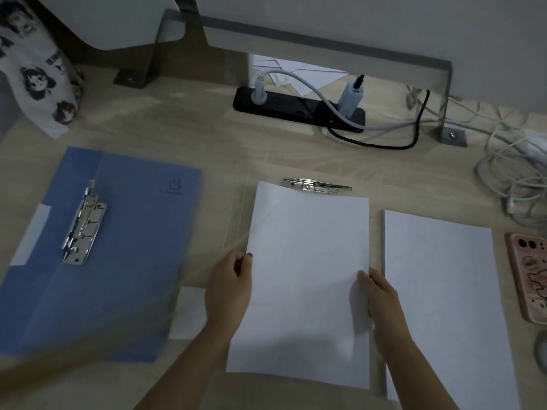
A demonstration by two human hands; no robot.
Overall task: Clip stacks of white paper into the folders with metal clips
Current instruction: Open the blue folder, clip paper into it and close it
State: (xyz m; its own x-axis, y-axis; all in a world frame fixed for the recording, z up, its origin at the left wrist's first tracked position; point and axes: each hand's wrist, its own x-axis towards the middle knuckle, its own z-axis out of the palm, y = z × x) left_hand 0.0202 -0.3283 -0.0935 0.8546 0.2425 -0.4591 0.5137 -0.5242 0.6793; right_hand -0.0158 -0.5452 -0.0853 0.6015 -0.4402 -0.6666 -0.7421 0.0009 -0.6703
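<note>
A stack of white paper (305, 270) lies in the middle of the desk over a clear folder (236, 214) whose metal clip (316, 184) shows just past the paper's top edge. My left hand (229, 287) grips the stack's left edge, thumb on top. On the stack's right edge, my right hand (380, 294) holds it the same way. A second, thicker stack of white paper (444, 291) lies to the right. An open blue folder (118, 250) with its own metal clip (83, 223) lies at the left.
A black power strip (299, 109) with plugs and cables sits at the back. Tangled white cables (515, 173) lie at the right, a pink phone (529, 273) beside the thick stack. A printed cloth bag (38, 69) hangs at the far left.
</note>
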